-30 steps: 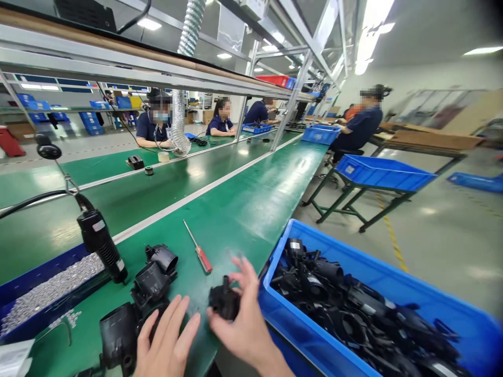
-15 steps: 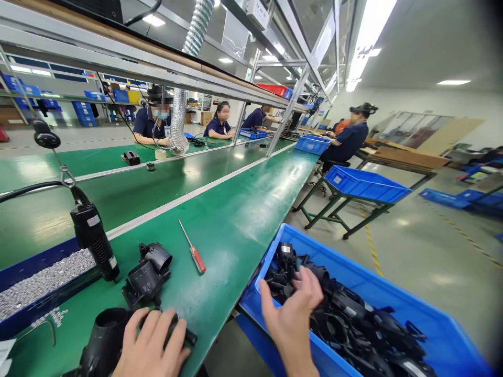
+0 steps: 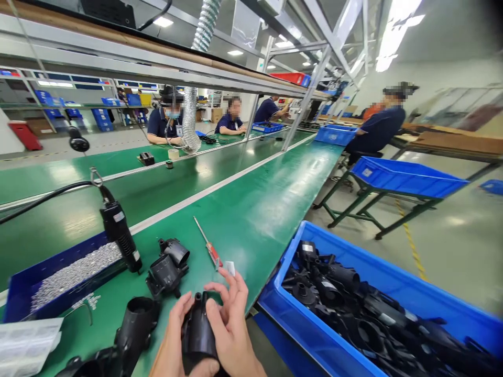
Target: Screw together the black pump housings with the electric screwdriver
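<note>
Near the bench's front edge, a black plastic housing [image 3: 198,330] with a round barrel stands between my two hands. My left hand [image 3: 171,337] is wrapped round its left side, with the thumb low in front. From the right, my right hand [image 3: 236,324] grips it, thumb pressed on the upper side. By that hand's raised fingertips is a small whitish piece [image 3: 230,268], perhaps a label; I cannot tell how it is held. More black housings [image 3: 135,324] lie left of my hands, and another pair [image 3: 167,269] sits farther back. Beyond my fingers lies a red-handled screwdriver [image 3: 212,251].
A blue bin [image 3: 338,246] full of black parts stands at the right. Leftward, a black electric screwdriver [image 3: 120,230] hangs over a dark blue tray [image 3: 19,293] of small metal pieces. A white sheet [image 3: 29,345] lies lower left. Co-workers sit farther along the green bench [image 3: 251,209].
My right hand has come from the blue bin to the bench and now grips a black housing together with my left hand. The view has swung to the right.
</note>
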Tool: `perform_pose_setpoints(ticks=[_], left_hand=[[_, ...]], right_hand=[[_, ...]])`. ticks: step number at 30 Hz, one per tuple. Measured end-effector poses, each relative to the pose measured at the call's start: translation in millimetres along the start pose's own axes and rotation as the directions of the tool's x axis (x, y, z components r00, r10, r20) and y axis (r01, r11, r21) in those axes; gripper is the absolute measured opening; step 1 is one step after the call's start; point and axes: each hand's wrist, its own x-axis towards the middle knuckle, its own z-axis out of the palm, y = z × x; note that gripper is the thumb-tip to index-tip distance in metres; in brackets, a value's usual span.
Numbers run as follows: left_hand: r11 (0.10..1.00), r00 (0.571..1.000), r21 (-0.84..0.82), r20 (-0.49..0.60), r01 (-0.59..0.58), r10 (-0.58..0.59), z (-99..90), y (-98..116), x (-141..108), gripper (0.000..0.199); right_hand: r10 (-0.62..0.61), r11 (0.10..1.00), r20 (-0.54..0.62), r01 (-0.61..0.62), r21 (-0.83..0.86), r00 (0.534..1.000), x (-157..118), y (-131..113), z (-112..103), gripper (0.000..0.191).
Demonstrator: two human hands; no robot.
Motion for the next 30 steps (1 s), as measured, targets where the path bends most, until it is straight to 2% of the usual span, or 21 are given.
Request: perform_pose_setpoints(ticks=[3,5,7,8,9,11,18,23,30], left_hand=[[0.997,0.998,-0.076,-0.056,0.008,-0.012,-6.9,-3.5,9.9,0.08],[0.999,0.997,-0.023,-0.075,-0.028,0.026,-12.6,-4.1,15.2,0.076],[0.994,0.993,0.052,-0.071,-0.095,0.098,-17.4,-2.3,18.9,0.074],[0.988,0.988,0.078,-0.066,-0.133,0.138,-19.0,-0.7,20.3,0.072],[0.982,0.983,0.089,-0.063,-0.168,0.174,-20.0,1.1,21.5,0.069],[0.975,0.974,0.08,-0.076,-0.207,0.213,-20.3,4.3,23.1,0.065],[0.981,0.979,0.068,-0.071,-0.184,0.189,-17.9,6.9,22.0,0.06],[0.988,0.989,0.058,-0.025,-0.143,0.145,-19.8,7.1,20.6,0.059],[0.986,0.988,0.069,-0.008,-0.152,0.153,-20.3,8.8,20.0,0.059]], right_hand=[[-0.042,0.999,-0.082,0.04,-0.019,0.996,5.3,-7.3,-5.5,0.061],[0.011,1.0,-0.096,-0.009,0.023,0.995,8.0,-15.2,-15.3,0.065],[0.17,0.973,0.016,-0.17,0.153,0.985,8.8,-25.0,-25.1,0.068],[0.244,0.942,0.094,-0.259,0.212,0.965,8.5,-30.1,-28.5,0.071],[0.297,0.91,0.165,-0.331,0.248,0.941,7.6,-34.8,-30.2,0.075],[0.349,0.879,0.214,-0.398,0.263,0.912,5.0,-41.8,-29.0,0.084],[0.395,0.888,0.13,-0.415,0.198,0.909,-1.5,-42.9,-11.9,0.093],[0.417,0.895,0.126,-0.431,0.117,0.9,1.5,-49.5,-11.0,0.096],[0.423,0.901,0.108,-0.43,0.054,0.9,3.4,-58.1,-9.2,0.1]])
